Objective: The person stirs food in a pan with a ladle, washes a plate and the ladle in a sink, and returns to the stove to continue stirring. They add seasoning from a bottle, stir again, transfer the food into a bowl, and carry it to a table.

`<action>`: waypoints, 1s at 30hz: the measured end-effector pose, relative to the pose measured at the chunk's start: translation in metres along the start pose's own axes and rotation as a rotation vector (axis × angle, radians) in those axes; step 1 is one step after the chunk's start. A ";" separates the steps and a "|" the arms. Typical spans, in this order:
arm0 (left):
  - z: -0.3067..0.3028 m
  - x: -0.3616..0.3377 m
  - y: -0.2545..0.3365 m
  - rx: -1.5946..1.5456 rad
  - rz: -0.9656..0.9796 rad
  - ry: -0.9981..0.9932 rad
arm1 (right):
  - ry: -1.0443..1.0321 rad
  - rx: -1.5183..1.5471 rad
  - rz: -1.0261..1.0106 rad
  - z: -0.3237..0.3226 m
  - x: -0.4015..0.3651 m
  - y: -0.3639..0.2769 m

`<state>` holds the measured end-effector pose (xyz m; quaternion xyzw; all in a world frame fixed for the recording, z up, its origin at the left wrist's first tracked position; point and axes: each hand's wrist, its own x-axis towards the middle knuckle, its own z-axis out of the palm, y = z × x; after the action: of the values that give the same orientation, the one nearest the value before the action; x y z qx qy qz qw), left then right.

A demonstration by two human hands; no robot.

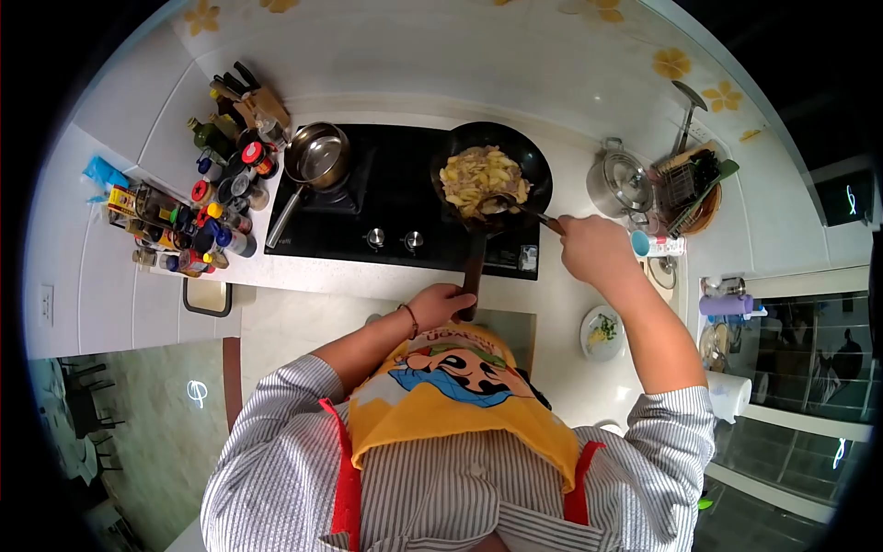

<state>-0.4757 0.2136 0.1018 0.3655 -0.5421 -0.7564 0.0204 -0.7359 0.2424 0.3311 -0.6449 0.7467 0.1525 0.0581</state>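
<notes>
My left hand (440, 309) is closed around the dark handle of a black wok (537, 164), which sits on the right side of the stove. Sliced yellowish pieces mixed with brownish ones, the food (480, 175), lie in the wok. In my right hand (593, 247) is the handle of a metal spatula or ladle (533, 214). Its head rests among the food near the wok's lower edge, so its exact shape is partly hidden.
A small saucepan (319, 156) stands on the left burner of the black stove (391, 198). Bottles and jars (216, 207) crowd the left counter. To the right are a lidded steel pot (621, 182), a utensil basket (706, 216) and a plate with chopped green and pale pieces (602, 348).
</notes>
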 end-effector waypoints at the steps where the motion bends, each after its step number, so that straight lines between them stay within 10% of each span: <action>1: 0.000 0.000 0.000 0.026 -0.009 0.004 | 0.001 0.000 0.004 -0.011 -0.003 -0.003; 30: -0.006 -0.005 -0.002 -0.080 0.028 0.007 | 0.000 -0.046 -0.001 -0.041 -0.010 0.008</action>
<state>-0.4685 0.2117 0.1021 0.3596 -0.5162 -0.7759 0.0476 -0.7379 0.2404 0.3742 -0.6464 0.7426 0.1698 0.0433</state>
